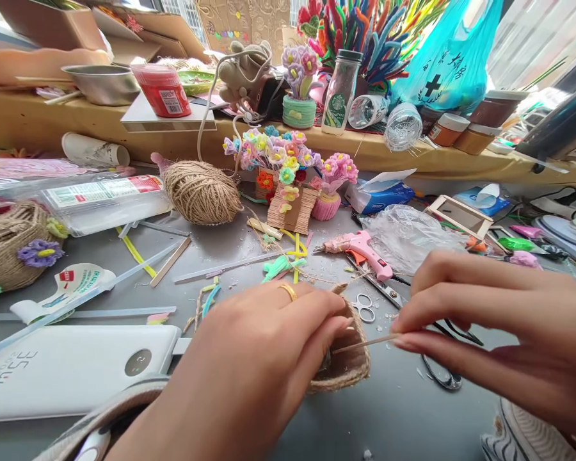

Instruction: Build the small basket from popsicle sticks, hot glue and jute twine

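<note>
A small twine-wrapped basket (362, 365) is tilted towards me above the grey table, its opening showing a brown inside. My left hand (273, 346), with a gold ring, closes over its left side, thumb and fingertips at the rim and inside. My right hand (480, 326) pinches a thin stick (367, 344) between thumb and fingers; the stick's far end reaches into the basket. What the tip touches is hard to make out. Just behind the basket lie small white-handled scissors (365, 307) and a pink glue gun (360, 248).
A ball of twine (201, 192), a pipe-cleaner flower arrangement (288, 173) and crumpled clear plastic (408, 234) lie further back. On the left are a white power bank (77, 368) and glue sticks (139, 269). A glass bottle (342, 96) stands on the ledge.
</note>
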Motion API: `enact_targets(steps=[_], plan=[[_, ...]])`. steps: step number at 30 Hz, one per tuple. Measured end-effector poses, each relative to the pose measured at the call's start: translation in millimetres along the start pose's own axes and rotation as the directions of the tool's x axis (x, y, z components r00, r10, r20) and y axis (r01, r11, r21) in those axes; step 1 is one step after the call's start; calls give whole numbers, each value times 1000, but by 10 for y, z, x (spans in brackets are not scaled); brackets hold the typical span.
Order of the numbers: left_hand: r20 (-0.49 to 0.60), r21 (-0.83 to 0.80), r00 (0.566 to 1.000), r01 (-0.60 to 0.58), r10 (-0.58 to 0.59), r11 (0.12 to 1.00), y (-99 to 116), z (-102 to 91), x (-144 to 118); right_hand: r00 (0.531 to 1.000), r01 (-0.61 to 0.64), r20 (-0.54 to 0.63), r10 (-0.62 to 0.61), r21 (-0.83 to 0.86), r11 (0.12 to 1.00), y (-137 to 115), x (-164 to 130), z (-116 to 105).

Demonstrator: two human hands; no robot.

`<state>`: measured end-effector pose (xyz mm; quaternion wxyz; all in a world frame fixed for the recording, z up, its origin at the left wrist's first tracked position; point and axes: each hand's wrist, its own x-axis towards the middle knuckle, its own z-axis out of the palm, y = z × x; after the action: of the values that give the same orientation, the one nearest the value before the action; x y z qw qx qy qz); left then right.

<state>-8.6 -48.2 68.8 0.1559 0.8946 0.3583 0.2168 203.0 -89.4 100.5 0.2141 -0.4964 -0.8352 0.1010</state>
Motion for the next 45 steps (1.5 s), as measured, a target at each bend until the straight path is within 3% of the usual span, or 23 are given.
enact_targets(steps=[6,14,24,34,45], plan=[[115,59,993,-32,25,998,-34,66,12,986,44,161,-40,-24,999,-15,107,271],[130,55,991,-35,28,998,-42,80,-21,987,76,148,-58,-121,990,29,143,436],[207,34,978,-25,17,999,-35,101,42,988,90,137,-71,-139,986,14,173,441],[156,42,988,-14,8,999,18,141,48,984,131,145,-102,-204,970,10,165,419],[142,204,990,-46,16,978,70,204,75,986,103,148,-76,-185,977,-7,175,393]])
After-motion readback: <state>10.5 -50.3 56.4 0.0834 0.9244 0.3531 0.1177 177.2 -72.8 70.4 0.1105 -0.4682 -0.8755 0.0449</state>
